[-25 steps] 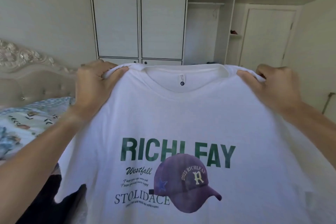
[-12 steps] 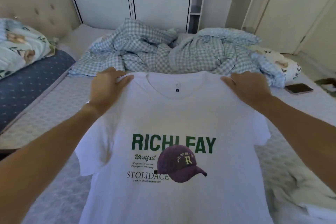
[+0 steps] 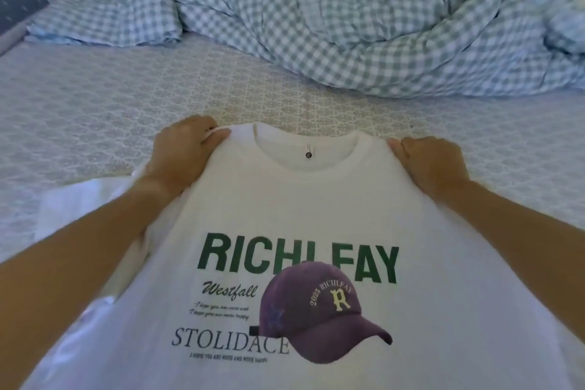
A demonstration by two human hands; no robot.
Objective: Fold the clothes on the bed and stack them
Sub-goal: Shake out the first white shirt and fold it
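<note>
Printed text: the white T-shirt (image 3: 316, 206) carries "RICHLEAY" in big green capitals, though the printed cap covers the foot of the middle letters; under it, green script "Westfall", then dark serif "STOLIDACE".
Cap graphic: a purple baseball cap at 5 o'clock of the chest print, marked "2025 RICHLEAY" in an arc over a pale "R".
Small print: two italic lines under "Westfall" and one line under "STOLIDACE" are too blurred to read with certainty.
Neck label: a small white tab with a dark round mark inside the collar; its writing cannot be made out.
T-shirt look: white, round ribbed collar, front side up, collar toward 12 o'clock, stretched smooth between the shoulders.
T-shirt place: over the patterned bed sheet (image 3: 95, 104), in the lower half of the view; whether the collar end lies on the sheet or is held just off it cannot be told.
Left hand (image 3: 183, 158): fingers curled, gripping the shirt's shoulder seam at 10 o'clock of the collar.
Right hand (image 3: 430, 165): fingers curled over the opposite shoulder seam at 2 o'clock, holding it.
Cut off: the hem and the right sleeve run out of frame; the left sleeve is partly under the left forearm.
Behind: a rumpled blue-and-white gingham duvet (image 3: 364, 19) at 12 to 2 o'clock, well apart from the shirt.
</note>
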